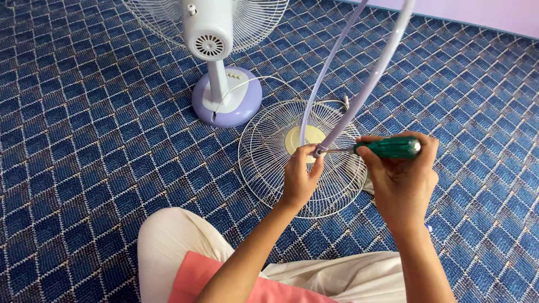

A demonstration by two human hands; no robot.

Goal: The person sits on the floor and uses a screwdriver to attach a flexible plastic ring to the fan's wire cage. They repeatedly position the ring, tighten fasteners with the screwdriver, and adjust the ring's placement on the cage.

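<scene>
Screwdriver meets the joint of a fan's rim ring

Hands work close together above a white wire fan guard (269,163) that lies flat on the blue diamond-patterned carpet (84,168). The right hand (401,179) is closed around the green handle of a screwdriver (387,147), held level, with its metal shaft pointing left. The tip of the shaft reaches the spot where the two ends of a pale lilac rim ring (373,78) come together. The left hand (300,177) is pinched on that joint, fingers (306,150) gripping the ring's ends just beside the screwdriver tip.

From the joint the ring rises in two arcs toward the far edge of the view, one thin and one broader, and passes out of frame at the top. The guard beneath has a cream round plate at its centre, partly hidden by the left hand and the ring. A small pale clip sits on the guard's far right rim.

Farther off and to the left stands a table fan (209,33), seen from behind: a light motor housing with a round vent, a white wire cage around it, a short stem and a lilac round base (247,104) with pale buttons. A white cord curves from the base toward the guard.

Nearest, the person's cream trousers (168,241) and a pink garment (193,275) fill the lower edge.
</scene>
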